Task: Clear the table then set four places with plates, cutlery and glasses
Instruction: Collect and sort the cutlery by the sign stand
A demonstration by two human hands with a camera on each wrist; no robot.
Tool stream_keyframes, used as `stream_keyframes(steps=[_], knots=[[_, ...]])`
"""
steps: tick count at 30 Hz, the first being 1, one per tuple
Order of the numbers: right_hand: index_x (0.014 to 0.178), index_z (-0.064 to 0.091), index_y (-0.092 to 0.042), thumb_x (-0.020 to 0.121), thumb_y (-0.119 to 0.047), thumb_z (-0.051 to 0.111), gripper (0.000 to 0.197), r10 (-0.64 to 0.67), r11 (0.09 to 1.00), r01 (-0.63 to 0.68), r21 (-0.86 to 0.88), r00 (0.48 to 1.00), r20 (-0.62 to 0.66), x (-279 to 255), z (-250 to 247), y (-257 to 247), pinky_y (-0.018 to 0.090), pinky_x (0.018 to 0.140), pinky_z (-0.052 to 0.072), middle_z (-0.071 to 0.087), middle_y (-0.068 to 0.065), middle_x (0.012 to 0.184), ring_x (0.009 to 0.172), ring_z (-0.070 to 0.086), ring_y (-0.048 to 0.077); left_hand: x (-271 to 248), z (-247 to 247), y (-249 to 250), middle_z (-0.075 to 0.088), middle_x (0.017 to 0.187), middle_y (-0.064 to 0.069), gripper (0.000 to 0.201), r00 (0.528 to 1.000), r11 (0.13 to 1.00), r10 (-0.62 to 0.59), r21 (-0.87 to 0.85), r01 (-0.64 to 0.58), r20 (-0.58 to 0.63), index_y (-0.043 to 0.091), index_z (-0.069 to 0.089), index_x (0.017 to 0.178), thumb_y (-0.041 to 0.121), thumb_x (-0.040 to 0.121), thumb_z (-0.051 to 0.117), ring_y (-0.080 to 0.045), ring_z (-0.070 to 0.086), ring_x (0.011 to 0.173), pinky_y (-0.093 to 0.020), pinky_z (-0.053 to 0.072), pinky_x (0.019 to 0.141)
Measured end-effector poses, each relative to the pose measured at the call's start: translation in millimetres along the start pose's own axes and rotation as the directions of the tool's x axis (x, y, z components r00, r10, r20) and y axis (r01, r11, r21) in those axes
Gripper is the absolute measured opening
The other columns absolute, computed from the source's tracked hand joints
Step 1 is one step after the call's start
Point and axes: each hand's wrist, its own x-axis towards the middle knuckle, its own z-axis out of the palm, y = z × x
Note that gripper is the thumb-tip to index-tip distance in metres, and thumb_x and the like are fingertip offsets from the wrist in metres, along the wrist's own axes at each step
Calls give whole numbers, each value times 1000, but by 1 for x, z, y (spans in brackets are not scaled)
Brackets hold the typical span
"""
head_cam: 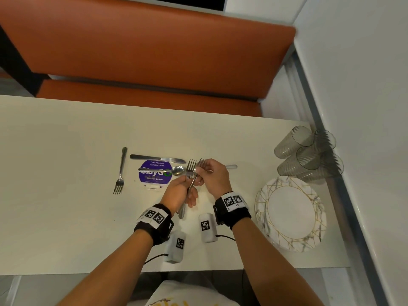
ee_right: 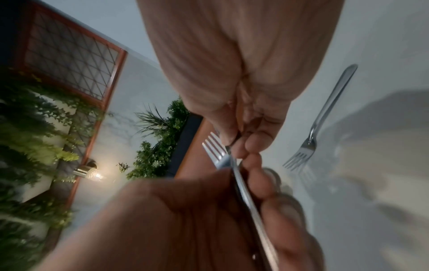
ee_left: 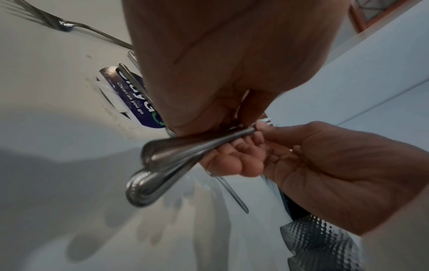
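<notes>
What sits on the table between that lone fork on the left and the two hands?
In the head view, a knife and a spoon lie between the fork and the hands, the spoon across a purple sticker.

right hand [ee_right: 243,117] pinches fork [ee_right: 216,154] | left hand [ee_right: 185,220] holds handle (blurred)

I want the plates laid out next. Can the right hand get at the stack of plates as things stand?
Probably not right away: the right hand is pinching a fork that the left hand also holds. The plates lie close beside it, nothing between.
</notes>
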Motion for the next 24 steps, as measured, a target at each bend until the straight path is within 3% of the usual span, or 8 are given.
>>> stream_keyframes(steps=[2,4,6,10,17,19,22,24], knots=[[95,72,-12,87,-6,73,9,-35,999,35,-35,999,-11,-4,4,1,24,57,57,71,5,82,66,69,20,0,0,1,60,61,-15,37,1000,1000,1,19,-1,-18,-3,64,102,15,110,33,-25,51,43,-31,38,45],[105,74,-8,86,-3,75,20,-75,995,75,-64,997,10,-7,6,0,10,56,51,68,7,87,69,62,8,-1,-1,0,56,59,-11,35,999,998,9,55,-7,-47,-3,65,105,15,109,35,-22,45,43,-29,31,46],[116,74,-7,88,-2,72,29,-105,989,108,-101,994,35,-6,4,0,7,59,48,64,11,93,72,57,4,-1,-1,-2,52,59,-9,33,998,999,0,41,3,-61,0,65,104,14,109,36,-19,41,43,-28,26,46],[120,75,-18,96,-15,63,27,-170,946,187,-266,982,85,0,6,1,23,81,49,71,7,90,81,62,15,-2,-2,-1,49,60,-6,34,996,999,-53,-8,53,-71,1,69,104,15,107,38,-16,37,42,-24,24,44],[96,78,-8,89,-12,71,11,-146,963,153,-223,988,48,12,7,0,10,69,49,76,0,84,71,64,5,-1,-5,-2,46,60,-7,34,999,999,-27,35,28,-23,1,69,100,19,108,42,-18,36,42,-24,24,43],[97,77,-8,91,-13,70,11,-145,966,152,-208,988,49,18,6,-2,14,71,52,75,-1,85,71,64,3,-1,-8,-5,45,58,-4,37,999,996,-13,89,16,-30,2,68,97,23,110,41,-18,36,42,-23,25,41],[101,77,-16,95,-22,65,14,-141,971,155,-183,986,87,31,2,-4,23,81,56,76,-5,92,83,69,8,-1,-15,-10,43,60,0,37,994,978,26,209,-4,-103,9,63,86,24,110,40,-13,34,45,-21,27,39],[105,75,-18,98,-23,60,17,-111,963,127,-237,991,80,42,-1,1,28,85,55,75,-3,95,88,68,13,3,-25,-15,46,65,-1,35,985,961,46,275,3,-169,11,63,85,24,109,41,-11,38,50,-21,32,44]])
